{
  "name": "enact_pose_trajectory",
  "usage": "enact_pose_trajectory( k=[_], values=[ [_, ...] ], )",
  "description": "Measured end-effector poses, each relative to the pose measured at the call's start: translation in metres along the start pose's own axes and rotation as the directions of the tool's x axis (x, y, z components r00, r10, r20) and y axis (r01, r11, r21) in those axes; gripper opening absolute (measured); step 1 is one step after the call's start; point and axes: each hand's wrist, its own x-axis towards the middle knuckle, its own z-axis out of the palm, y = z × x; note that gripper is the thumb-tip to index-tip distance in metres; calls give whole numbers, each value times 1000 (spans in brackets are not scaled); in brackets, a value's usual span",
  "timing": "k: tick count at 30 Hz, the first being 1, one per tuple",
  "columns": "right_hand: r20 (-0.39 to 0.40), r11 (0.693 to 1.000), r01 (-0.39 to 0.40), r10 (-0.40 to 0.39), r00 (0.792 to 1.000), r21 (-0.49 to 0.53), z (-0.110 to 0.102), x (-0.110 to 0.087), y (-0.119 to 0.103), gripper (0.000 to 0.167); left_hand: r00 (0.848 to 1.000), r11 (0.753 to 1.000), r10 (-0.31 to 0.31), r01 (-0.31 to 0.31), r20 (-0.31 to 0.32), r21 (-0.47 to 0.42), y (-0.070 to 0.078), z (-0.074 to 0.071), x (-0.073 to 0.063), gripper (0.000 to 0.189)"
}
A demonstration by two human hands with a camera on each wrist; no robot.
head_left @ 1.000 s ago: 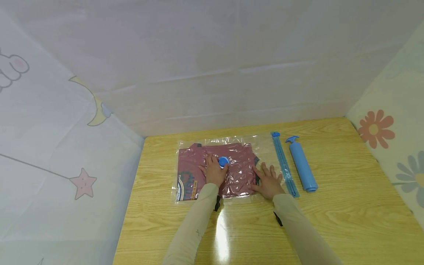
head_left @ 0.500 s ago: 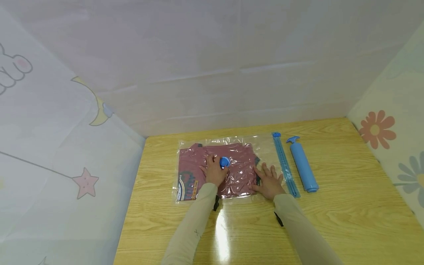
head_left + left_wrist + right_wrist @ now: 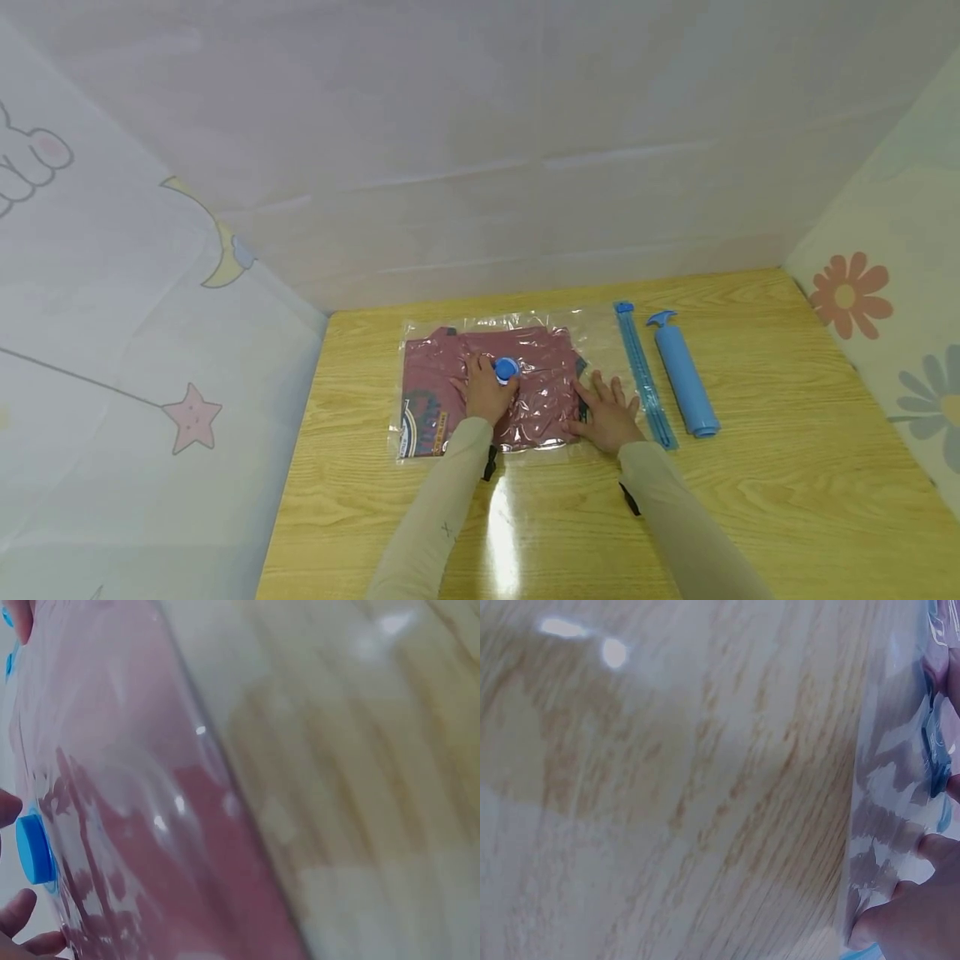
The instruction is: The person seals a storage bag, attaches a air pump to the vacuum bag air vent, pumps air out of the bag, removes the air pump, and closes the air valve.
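Note:
A clear plastic vacuum storage bag (image 3: 597, 337) lies flat with a folded maroon garment (image 3: 543, 354) inside. On its upper face sits a round blue valve cap (image 3: 506, 369). My left hand (image 3: 489, 396) rests on the bag just left of the cap. In the left wrist view, thumb and fingers (image 3: 16, 911) stand on either side of the cap (image 3: 34, 849), apart from it. My right hand (image 3: 609, 417) lies with spread fingers across the garment's right edge and the bag's clear end. In the right wrist view, its fingertips (image 3: 930, 844) touch the plastic.
A blue zip strip (image 3: 643, 375) with a slider (image 3: 624, 307) closes off the bag's right end. Beside it lies a blue hand pump (image 3: 686, 379) with a T-shaped handle. All stand on a wooden table (image 3: 795, 400), with patterned cloth walls on three sides.

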Motion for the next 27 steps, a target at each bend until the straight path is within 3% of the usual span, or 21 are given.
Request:
enact_pose_trajectory(
  k=[12,27],
  values=[
    [0,1000,-4,4,1000,0,1,0,0,86,1000,999,1,0,-25,37,-5,10,3,67],
    [-19,1000,8,-9,1000,-12,4,2,5,86,998,999,51,-52,-41,-13,-8,11,1,43]
  ],
)
